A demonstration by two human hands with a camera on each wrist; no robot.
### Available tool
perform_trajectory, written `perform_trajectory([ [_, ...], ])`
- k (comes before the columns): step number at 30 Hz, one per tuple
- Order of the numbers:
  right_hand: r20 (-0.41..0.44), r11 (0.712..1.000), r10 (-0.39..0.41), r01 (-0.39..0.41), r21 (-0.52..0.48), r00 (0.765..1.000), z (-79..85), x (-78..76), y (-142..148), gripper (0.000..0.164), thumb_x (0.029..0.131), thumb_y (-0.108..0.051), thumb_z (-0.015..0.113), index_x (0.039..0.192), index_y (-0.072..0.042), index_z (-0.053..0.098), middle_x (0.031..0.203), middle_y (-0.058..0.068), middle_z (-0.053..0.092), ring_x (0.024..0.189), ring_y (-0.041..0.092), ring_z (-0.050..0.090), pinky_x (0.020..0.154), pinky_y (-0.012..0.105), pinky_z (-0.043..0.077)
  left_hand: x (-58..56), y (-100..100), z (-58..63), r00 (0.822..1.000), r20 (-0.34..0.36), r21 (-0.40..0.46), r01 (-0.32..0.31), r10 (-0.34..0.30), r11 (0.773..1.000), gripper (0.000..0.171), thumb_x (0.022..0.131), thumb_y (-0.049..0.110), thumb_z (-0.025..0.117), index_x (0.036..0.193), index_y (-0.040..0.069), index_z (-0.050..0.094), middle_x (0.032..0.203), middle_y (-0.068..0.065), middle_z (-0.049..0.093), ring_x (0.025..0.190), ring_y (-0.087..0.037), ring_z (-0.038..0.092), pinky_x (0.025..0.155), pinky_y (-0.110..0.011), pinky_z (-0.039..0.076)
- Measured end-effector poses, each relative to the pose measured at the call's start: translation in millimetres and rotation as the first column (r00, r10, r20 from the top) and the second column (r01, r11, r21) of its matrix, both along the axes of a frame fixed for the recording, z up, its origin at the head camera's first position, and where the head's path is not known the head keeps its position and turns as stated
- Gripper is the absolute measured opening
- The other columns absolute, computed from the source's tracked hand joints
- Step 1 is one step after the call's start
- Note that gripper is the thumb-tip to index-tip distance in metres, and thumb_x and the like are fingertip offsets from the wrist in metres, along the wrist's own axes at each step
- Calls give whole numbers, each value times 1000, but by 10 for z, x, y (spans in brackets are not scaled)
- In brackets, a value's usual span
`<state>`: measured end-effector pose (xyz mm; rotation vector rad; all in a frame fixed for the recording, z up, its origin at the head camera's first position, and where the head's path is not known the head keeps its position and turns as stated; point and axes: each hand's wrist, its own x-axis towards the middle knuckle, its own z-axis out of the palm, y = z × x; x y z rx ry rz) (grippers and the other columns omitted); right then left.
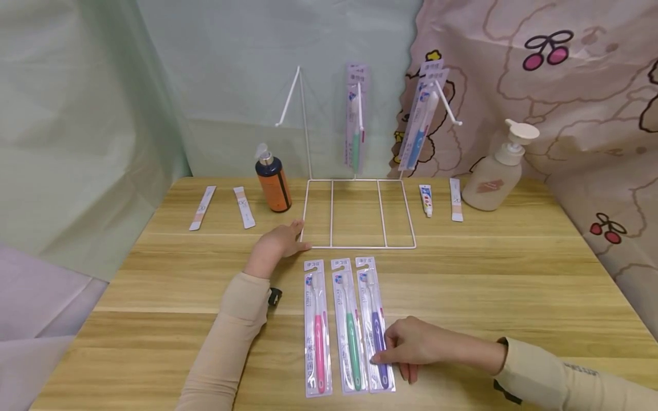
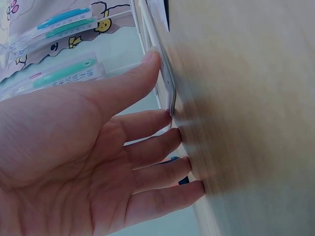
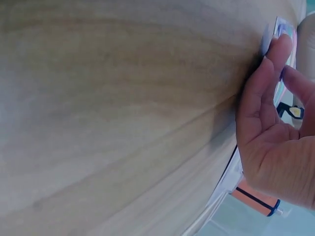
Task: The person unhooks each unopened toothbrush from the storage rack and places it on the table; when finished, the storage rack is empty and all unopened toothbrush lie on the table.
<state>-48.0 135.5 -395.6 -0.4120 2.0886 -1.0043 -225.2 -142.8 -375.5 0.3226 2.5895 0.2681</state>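
My left hand [image 1: 279, 242] rests at the front left corner of a white wire rack [image 1: 360, 247]. In the left wrist view its fingers are fairly straight, with the fingertips [image 2: 197, 191] on the table and the thumb against the wire. Three packaged toothbrushes lie side by side in front of the rack: pink [image 1: 320, 348], green [image 1: 352, 348] and purple [image 1: 377, 325]. With thumb on top and fingers at the right edge, my right hand [image 1: 418, 342] pinches the purple toothbrush's pack. Fingers partly hide that pack in the right wrist view.
Packaged toothbrushes hang on the rack's middle [image 1: 354, 120] and right [image 1: 422, 120] hooks; the left hook [image 1: 289, 97] juts forward. Left of the rack stand an orange pump bottle [image 1: 275, 185] and two sachets [image 1: 244, 207]. At right are a toothpaste tube [image 1: 426, 200], a sachet [image 1: 456, 200] and a beige pump bottle [image 1: 492, 177].
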Motion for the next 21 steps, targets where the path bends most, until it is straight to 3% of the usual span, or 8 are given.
perform_trajectory([
  [8,-44,999,-25,23,-47,999,119,-181,91,35,88,-38,62,72,-7,57,53,3,61,44,16,57,43,28,50,-9,5,5,1000,0,-14,5,-5,1000,70,96,39,48,150,7,15,155,-14,14,138,-38,22,112,-49,24],
  [12,-179,994,-42,23,-107,983,164,-406,163,21,86,-28,67,80,-9,61,62,1,62,55,15,60,52,27,53,-7,0,-5,1000,1,-7,-3,3,1000,70,96,38,48,150,7,15,155,-15,14,138,-39,23,112,-50,24],
  [16,-349,987,-107,55,-153,931,186,-700,244,15,83,-19,71,86,-6,64,73,0,63,65,11,59,61,22,52,3,-10,-14,1000,3,1,-13,13,1000,70,96,37,49,150,7,15,154,-17,14,137,-40,24,111,-50,25],
  [21,-453,961,-265,193,-200,851,299,-1133,338,21,82,-9,71,98,3,63,84,7,65,73,12,60,64,20,51,5,-13,-25,1000,-12,19,-2,3,1000,70,96,37,50,149,5,17,153,-18,16,137,-39,23,112,-50,24],
])
